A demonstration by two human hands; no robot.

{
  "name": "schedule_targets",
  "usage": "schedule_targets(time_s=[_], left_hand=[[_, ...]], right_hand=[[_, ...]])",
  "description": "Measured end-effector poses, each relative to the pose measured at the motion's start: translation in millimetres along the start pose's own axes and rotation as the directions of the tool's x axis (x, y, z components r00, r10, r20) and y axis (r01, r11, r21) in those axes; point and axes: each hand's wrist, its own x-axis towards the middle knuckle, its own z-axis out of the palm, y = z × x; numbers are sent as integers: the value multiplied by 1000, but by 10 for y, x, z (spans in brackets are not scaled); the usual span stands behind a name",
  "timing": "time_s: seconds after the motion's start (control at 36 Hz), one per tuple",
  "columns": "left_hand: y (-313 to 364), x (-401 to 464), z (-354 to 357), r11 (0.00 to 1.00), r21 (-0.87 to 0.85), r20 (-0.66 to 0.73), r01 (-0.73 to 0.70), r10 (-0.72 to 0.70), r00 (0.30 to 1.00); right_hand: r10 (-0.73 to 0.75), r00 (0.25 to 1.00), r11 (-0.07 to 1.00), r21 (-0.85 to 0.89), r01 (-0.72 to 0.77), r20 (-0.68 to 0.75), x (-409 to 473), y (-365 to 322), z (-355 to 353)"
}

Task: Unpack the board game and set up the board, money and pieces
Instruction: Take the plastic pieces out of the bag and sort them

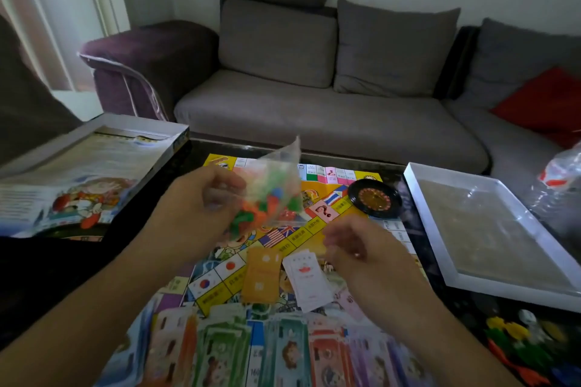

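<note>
A clear plastic bag of coloured game pieces (267, 195) is gripped by the left hand (201, 207) above the colourful paper game board (317, 229); right hand (361, 248) is loosely curled, nothing held, above the board.

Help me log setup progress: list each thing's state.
Board: unfolded flat on the table.
Bag of pieces: held up by left hand.
Right hand: fingers curled, blurred.
Money: laid in rows.
Card stacks: on board.
Box tray: open.
</note>
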Motion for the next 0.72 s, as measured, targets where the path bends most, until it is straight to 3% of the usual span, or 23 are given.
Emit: schedule_targets(time_s=[0.08,0.22,0.36,0.47,0.61,0.72], left_hand=[[102,-47,-93,996,-87,134,1,10,991],[141,-58,-171,968,-190,360,162,-85,929],[117,-26,-107,956,-199,322,216,-144,936],[164,-27,6,919,-299,277,259,-176,944],[191,-98,131,879,-367,276,304,-209,938],[241,-121,175,858,-408,295,312,-199,934]], right_hand=[[25,999,977,211,-21,-19,147,-146,-117],[18,996,965,261,7,-92,276,-247,-296],[39,998,911,411,-19,-42,193,-203,-409],[34,999,940,339,-43,31,115,-143,-451],[58,998,930,363,-58,13,59,-141,-504],[60,998,959,279,-57,-4,51,-167,-500]])
